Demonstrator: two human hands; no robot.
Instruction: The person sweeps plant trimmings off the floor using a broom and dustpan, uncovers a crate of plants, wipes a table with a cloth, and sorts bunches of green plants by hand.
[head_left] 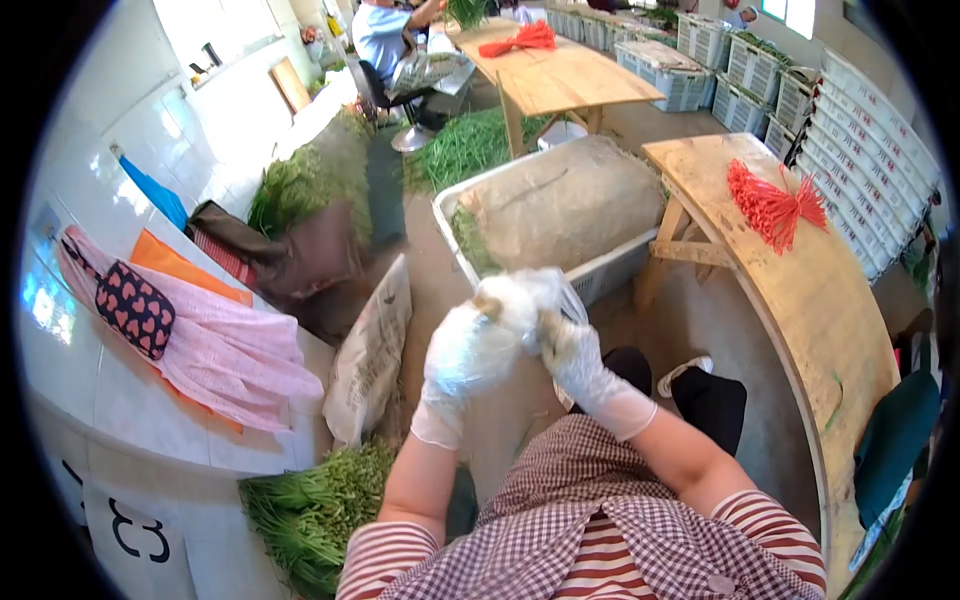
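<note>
Even, gentle tension would probably be keeping the crumpled, translucent plastic film from bunching. It is looking glossy, whitish and blurred, sitting between the hands, before a white plastic crate. The shiny-gloved left hand and white-gloved right hand are meeting there; whether either is gripping, I cannot tell.

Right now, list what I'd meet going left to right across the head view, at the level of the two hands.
Pink cloth, printed sack, gloved left hand, gloved right hand, wooden table.
</note>
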